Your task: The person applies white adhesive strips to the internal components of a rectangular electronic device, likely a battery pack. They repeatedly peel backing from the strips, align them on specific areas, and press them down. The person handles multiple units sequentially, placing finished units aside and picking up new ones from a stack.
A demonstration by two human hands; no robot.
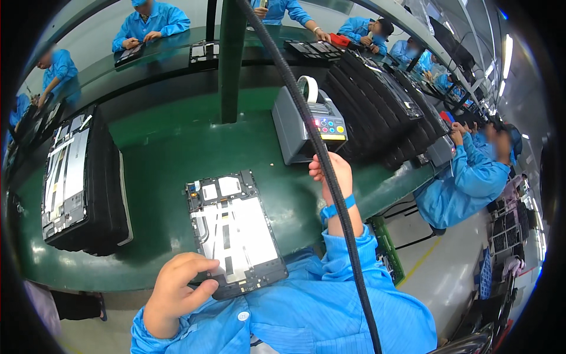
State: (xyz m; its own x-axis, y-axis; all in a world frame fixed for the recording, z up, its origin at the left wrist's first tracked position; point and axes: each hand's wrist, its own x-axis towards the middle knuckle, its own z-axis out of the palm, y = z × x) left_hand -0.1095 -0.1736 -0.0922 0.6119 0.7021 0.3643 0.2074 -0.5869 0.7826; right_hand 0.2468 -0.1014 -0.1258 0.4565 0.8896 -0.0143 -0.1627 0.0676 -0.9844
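My spread left hand touches the panel at the desk's near edge; right hand by the dispenser, grip unclear.

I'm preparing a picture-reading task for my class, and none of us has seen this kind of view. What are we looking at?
There is no robot: a fisheye camera on a person's head looks down, so straight edges bend. The bare left hand touches the lower left edge of an opened tablet; whether it grips is unclear. The right hand, fingers curled, is by a grey tape dispenser; I cannot tell if it holds anything. On the green bench, a black stack topped by another opened tablet stands at left.
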